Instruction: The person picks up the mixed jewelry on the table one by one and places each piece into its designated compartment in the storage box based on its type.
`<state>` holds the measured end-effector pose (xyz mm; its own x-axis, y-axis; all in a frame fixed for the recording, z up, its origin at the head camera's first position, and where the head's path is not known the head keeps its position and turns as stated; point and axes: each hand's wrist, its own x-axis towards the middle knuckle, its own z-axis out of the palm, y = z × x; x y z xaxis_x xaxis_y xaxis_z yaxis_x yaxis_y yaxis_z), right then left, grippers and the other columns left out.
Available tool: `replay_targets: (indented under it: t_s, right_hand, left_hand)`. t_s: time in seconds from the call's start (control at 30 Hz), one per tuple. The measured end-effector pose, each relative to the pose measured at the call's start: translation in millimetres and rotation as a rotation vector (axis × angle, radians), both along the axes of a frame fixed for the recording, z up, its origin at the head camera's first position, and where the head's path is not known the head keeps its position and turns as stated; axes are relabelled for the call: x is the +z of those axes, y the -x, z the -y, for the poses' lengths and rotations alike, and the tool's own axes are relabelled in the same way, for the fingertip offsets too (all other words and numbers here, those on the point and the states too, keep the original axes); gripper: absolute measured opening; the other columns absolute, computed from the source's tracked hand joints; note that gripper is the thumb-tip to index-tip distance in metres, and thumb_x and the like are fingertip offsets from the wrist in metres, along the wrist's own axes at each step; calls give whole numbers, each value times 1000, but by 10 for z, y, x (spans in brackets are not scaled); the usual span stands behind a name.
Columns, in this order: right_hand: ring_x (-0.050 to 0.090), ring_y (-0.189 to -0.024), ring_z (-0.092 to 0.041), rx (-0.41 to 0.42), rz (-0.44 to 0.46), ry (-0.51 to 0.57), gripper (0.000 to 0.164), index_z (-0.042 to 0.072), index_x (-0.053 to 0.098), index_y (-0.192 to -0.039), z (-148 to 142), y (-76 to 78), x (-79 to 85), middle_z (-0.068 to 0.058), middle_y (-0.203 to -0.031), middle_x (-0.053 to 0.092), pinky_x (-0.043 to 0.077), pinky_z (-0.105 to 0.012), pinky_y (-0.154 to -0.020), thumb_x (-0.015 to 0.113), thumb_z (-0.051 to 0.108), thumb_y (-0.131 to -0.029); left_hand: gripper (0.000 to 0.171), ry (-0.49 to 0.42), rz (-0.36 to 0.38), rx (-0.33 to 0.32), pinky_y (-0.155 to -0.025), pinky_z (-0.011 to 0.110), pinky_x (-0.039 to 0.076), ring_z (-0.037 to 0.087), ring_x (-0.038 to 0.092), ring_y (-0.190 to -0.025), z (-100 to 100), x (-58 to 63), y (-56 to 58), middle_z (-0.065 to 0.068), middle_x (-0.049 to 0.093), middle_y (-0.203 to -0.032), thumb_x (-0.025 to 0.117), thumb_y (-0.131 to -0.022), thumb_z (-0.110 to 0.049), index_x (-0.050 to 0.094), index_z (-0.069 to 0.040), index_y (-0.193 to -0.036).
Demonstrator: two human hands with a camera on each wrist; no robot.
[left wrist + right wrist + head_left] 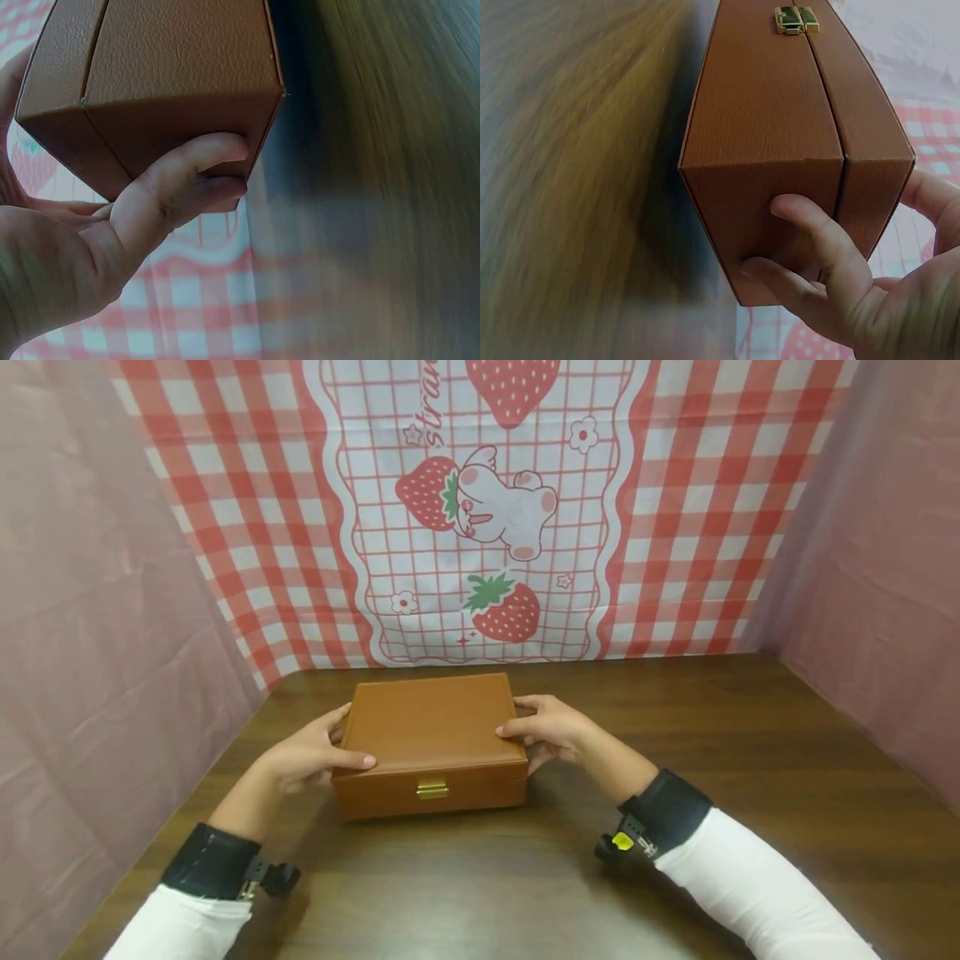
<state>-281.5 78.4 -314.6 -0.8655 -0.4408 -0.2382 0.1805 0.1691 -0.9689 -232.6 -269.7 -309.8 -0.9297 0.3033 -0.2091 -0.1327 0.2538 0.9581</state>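
A brown leather-look box [435, 722] with a closed lid and a gold clasp [432, 789] on its front is held between both hands. My left hand [311, 752] grips its left end, thumb over the lid's edge and fingers against the side [180, 124]. On the opposite end my right hand [551, 728] holds it the same way, its thumb on the lid and fingertips pressed on the end panel [757, 202]. The box seems to hang slightly above the wooden table, with a dark shadow under it; the exact gap is hard to tell.
The brown wooden table [712, 760] stretches around the box. Behind it hangs a red-and-white checked cloth [697, 527] with strawberry prints. Pinkish curtains [112, 610] flank both sides. Each wrist wears a black band [212, 868] with a small camera.
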Motion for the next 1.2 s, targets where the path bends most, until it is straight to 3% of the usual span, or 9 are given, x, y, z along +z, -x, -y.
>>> replay_targets:
  t_s: [0.1, 0.17, 0.23, 0.33, 0.57, 0.67, 1.0, 1.1, 1.2]
  right_hand:
    - [65, -93, -35, -6, -22, -18, 83, 2, 19, -153, -177, -14, 34, -31, -125, 54, 58, -50, -63, 67, 12, -86]
    - [66, -89, -31, -9, -27, -21, 85, 1, 18, -154, -293, -20, 51, -30, -125, 54, 59, -48, -62, 67, 13, -86]
    - [66, -88, -30, -10, -28, -21, 86, 1, 16, -154, -410, -22, 63, -31, -125, 53, 59, -47, -62, 67, 13, -86]
    - [66, -90, -31, -19, -31, -20, 87, 1, 14, -154, -575, -26, 87, -32, -129, 50, 59, -47, -64, 67, 14, -87]
    - [63, -99, -34, -69, -47, -47, 88, 2, 15, -155, -882, -30, 147, -34, -135, 45, 58, -50, -68, 69, 14, -86]
    - [64, -99, -33, -87, -45, -67, 88, 3, 15, -155, -998, -24, 137, -34, -134, 46, 58, -50, -67, 70, 15, -86]
    - [66, -93, -28, -160, -58, -95, 87, 2, 18, -154, -1283, 49, 33, -28, -124, 56, 58, -46, -69, 68, 15, -84]
    - [67, -91, -26, -168, -56, -95, 86, 3, 18, -154, -1330, 79, -5, -26, -121, 58, 58, -45, -68, 67, 15, -84]
    - [67, -91, -25, -169, -48, -91, 86, 3, 18, -155, -1363, 105, -43, -24, -121, 59, 59, -44, -68, 67, 15, -85]
  left_hand:
    - [113, -1, 0, -12, -56, 22, 47, 21, 60, -98, -161, 21, 61, 25, 18, -156, 77, -83, -9, -10, -13, -156]
    - [113, -7, 0, -16, -52, 21, 45, 13, 59, -78, -267, 34, 98, 24, 22, -156, 78, -82, -9, -7, -14, -156]
    - [112, -3, 0, -19, -44, 20, 35, 7, 49, -58, -367, 45, 134, 23, 26, -155, 79, -82, -9, -4, -17, -157]
    - [112, -8, 5, -26, -40, 20, 27, 6, 30, -44, -516, 62, 181, 21, 32, -152, 79, -81, -9, -1, -20, -158]
    - [114, -52, 26, -12, -38, 19, 29, 7, 38, -47, -845, 42, 282, 15, 21, -159, 79, -80, -4, -3, -21, -157]
    - [115, -53, 38, -1, -37, 18, 30, 6, 33, -44, -976, 10, 321, 14, 18, -160, 79, -79, -3, -2, -21, -157]
    - [113, -98, 52, 7, -39, 20, 28, 6, 31, -44, -1335, -74, 450, 13, 28, -156, 79, -78, 0, 3, -23, -158]
    - [112, -98, 60, 23, -42, 24, 43, 10, 48, -53, -1399, -98, 479, 13, 28, -156, 79, -77, 2, 4, -23, -158]
    - [111, -109, 73, 32, -55, 40, 57, 23, 64, -79, -1450, -123, 513, 15, 30, -154, 78, -77, 3, 5, -22, -158]
